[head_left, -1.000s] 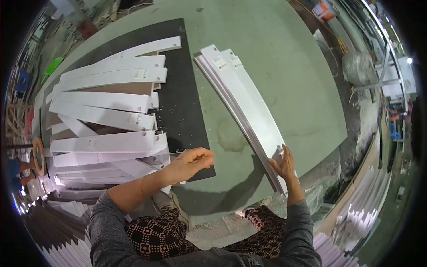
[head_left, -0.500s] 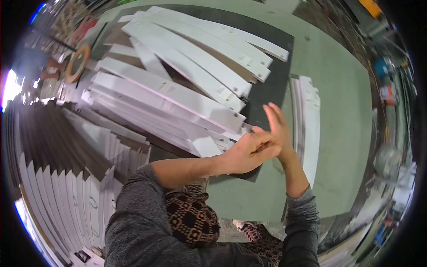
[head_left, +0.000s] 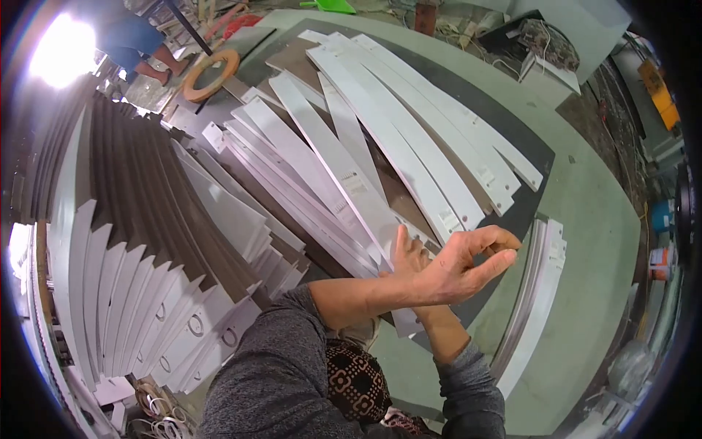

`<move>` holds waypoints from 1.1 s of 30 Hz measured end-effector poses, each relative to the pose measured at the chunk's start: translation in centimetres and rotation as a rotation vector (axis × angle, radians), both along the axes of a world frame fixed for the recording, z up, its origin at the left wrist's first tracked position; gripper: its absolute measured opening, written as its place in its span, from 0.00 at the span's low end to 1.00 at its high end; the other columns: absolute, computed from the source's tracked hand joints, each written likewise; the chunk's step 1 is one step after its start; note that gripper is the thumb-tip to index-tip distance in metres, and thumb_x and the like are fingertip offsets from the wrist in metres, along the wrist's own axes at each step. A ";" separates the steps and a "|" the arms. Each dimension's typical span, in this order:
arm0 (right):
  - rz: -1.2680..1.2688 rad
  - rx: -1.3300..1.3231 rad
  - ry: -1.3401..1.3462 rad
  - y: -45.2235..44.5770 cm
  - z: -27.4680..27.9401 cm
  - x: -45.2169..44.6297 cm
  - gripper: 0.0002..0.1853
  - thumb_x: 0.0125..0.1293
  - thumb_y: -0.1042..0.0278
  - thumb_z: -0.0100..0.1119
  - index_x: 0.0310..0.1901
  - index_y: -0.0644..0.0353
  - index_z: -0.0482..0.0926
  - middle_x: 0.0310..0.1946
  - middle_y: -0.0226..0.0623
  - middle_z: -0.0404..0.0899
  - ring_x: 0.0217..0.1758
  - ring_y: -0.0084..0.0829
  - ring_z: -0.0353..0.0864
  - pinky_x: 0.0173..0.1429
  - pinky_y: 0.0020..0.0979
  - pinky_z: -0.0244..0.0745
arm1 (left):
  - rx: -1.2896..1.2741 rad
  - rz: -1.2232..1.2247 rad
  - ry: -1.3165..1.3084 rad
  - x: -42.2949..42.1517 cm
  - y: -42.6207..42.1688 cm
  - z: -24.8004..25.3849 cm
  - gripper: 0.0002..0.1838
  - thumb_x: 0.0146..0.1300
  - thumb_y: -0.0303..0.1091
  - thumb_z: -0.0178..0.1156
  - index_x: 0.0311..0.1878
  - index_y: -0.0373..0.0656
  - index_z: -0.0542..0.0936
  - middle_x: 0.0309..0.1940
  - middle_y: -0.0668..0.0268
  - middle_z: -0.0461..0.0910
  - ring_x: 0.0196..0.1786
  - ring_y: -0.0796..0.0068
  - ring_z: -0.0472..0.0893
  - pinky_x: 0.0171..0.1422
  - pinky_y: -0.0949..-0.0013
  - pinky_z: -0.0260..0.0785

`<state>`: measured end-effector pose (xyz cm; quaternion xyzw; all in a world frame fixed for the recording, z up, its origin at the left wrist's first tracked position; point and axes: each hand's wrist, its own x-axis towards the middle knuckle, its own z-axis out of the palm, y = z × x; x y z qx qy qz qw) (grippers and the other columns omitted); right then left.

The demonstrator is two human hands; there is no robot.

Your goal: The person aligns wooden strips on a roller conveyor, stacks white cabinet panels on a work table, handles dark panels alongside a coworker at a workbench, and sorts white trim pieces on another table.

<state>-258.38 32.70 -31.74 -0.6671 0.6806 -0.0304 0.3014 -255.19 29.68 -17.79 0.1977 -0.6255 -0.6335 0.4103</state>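
My forearms cross, the left one lying over the right wrist. My left hand (head_left: 468, 267) hovers over the boards with its fingers curved and the thumb apart from them; nothing shows in the gap. Behind it, my right hand (head_left: 411, 254) has fingers stretched upward, at the near end of a long white board (head_left: 344, 172). Part of that hand is hidden by the left wrist, so I cannot tell how firmly it touches the board. More white boards (head_left: 406, 146) with small holes and labels at their ends lie fanned out beyond, on a dark sheet (head_left: 523, 146).
A short stack of white strips (head_left: 537, 293) lies on the green table (head_left: 596, 219) at right. Many brown-and-white panels (head_left: 146, 219) stand packed at left. A roll of edge tape (head_left: 212, 75) rests at the far left corner. A person's legs (head_left: 150, 62) show behind it.
The view has turned, shifting the boards rightward and bringing more of the left panels in. My right hand has gone from right of my left hand to its left, crossing beneath my left arm.
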 end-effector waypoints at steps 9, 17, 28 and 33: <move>0.038 -0.059 0.019 6.1 6.0 -4.2 0.45 0.48 0.60 0.66 0.65 0.61 0.52 0.48 0.53 0.69 0.49 0.55 0.70 0.52 0.46 0.68 | 0.104 0.223 0.127 0.5 -4.1 -2.5 0.14 0.65 0.38 0.55 0.44 0.35 0.74 0.30 0.68 0.75 0.34 0.82 0.71 0.41 0.75 0.67; -0.075 -0.197 0.067 13.9 6.3 -9.9 0.48 0.39 0.59 0.73 0.61 0.65 0.57 0.48 0.50 0.69 0.50 0.50 0.72 0.53 0.46 0.67 | 0.151 0.205 -0.019 -0.4 -4.1 -4.0 0.17 0.67 0.38 0.52 0.49 0.33 0.72 0.36 0.61 0.78 0.41 0.76 0.77 0.50 0.69 0.70; -0.082 -0.455 -0.049 13.2 1.9 -11.2 0.41 0.37 0.61 0.75 0.53 0.66 0.63 0.47 0.52 0.71 0.50 0.50 0.72 0.54 0.43 0.66 | 0.040 0.134 -0.170 -1.2 -1.8 -3.4 0.17 0.67 0.41 0.52 0.50 0.36 0.72 0.34 0.64 0.79 0.38 0.78 0.77 0.44 0.73 0.68; -0.022 -0.392 0.027 16.6 2.6 -14.1 0.42 0.36 0.61 0.75 0.54 0.66 0.64 0.51 0.49 0.69 0.54 0.48 0.70 0.57 0.45 0.63 | 0.013 0.085 -0.198 -1.8 -1.3 -4.1 0.18 0.66 0.42 0.53 0.50 0.36 0.72 0.35 0.62 0.78 0.39 0.77 0.77 0.45 0.72 0.69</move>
